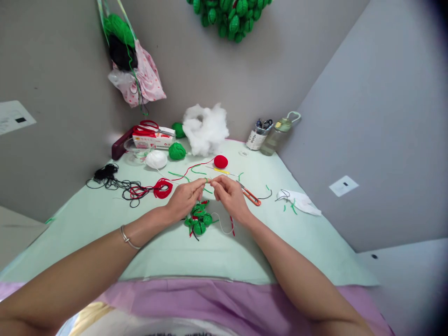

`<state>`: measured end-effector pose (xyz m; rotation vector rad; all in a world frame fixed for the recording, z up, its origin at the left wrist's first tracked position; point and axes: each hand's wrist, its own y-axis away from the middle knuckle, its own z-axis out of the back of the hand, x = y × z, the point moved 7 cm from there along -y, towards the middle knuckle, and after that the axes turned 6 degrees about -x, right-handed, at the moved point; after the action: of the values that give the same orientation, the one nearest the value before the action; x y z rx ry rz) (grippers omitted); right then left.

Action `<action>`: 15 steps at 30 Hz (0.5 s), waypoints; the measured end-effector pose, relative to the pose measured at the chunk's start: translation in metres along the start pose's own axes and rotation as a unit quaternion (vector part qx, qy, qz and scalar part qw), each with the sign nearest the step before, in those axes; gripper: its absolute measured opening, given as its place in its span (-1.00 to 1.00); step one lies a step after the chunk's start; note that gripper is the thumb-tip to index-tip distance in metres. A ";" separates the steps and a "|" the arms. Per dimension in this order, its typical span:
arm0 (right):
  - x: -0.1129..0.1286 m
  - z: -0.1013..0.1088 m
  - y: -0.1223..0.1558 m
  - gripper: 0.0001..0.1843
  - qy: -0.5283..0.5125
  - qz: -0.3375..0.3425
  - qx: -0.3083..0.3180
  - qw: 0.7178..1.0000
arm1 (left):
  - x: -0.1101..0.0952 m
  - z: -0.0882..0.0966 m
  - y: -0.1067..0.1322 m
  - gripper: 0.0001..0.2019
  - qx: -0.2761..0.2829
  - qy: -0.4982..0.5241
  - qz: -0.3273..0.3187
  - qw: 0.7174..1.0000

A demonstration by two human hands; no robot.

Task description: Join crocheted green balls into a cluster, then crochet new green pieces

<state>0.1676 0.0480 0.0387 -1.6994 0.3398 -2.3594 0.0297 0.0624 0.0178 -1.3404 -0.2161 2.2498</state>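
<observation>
My left hand (185, 198) and my right hand (230, 198) meet fingertip to fingertip above the table, both closed in a pinch. A little green yarn (207, 180) shows between the fingertips; the rest of it is hidden by the fingers. Just below the hands lies a cluster of small green crocheted pieces (199, 227) with red and black strands. A thin white thread curves beside the cluster, and a red strand (233, 226) lies under my right wrist. Close to my right hand are orange-handled snips (251, 197) and a yellow-handled crochet hook (221, 171).
Behind the hands sit a red yarn ball (220, 162), white stuffing (206, 128), a green yarn ball (177, 151) and a white one (156, 159). Tangled black yarn (106, 171) lies left. A bottle (276, 136) and pen cup (258, 136) stand back right.
</observation>
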 end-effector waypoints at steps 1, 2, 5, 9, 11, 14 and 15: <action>0.002 0.000 0.001 -0.79 -0.004 0.004 -0.001 1.000 | 0.001 0.001 0.001 -0.65 0.000 -0.010 -0.002 1.000; 0.003 -0.001 0.002 -0.79 -0.005 0.008 -0.001 1.000 | 0.001 0.001 0.001 -0.63 0.000 -0.021 -0.005 1.000; 0.006 -0.002 0.004 -0.79 -0.004 0.016 0.001 1.000 | -0.001 0.002 0.003 -0.56 -0.002 -0.059 -0.022 0.998; 0.008 -0.004 0.006 -0.79 0.019 0.033 0.004 0.999 | -0.008 0.004 0.004 -0.51 -0.018 -0.093 -0.038 0.995; 0.009 -0.004 0.006 -0.78 0.030 0.039 0.003 0.999 | -0.009 0.004 0.004 -0.50 -0.019 -0.102 -0.038 0.994; 0.009 -0.004 0.007 -0.79 0.030 0.041 0.002 0.999 | -0.006 0.004 0.003 -0.51 -0.023 -0.091 -0.033 0.995; 0.009 -0.003 0.006 -0.79 0.025 0.039 -0.001 0.999 | -0.005 0.004 0.003 -0.51 -0.025 -0.079 -0.032 0.996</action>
<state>0.1622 0.0395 0.0439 -1.5998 0.4085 -2.3491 0.0269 0.0579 0.0228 -1.1640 -0.3661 2.3110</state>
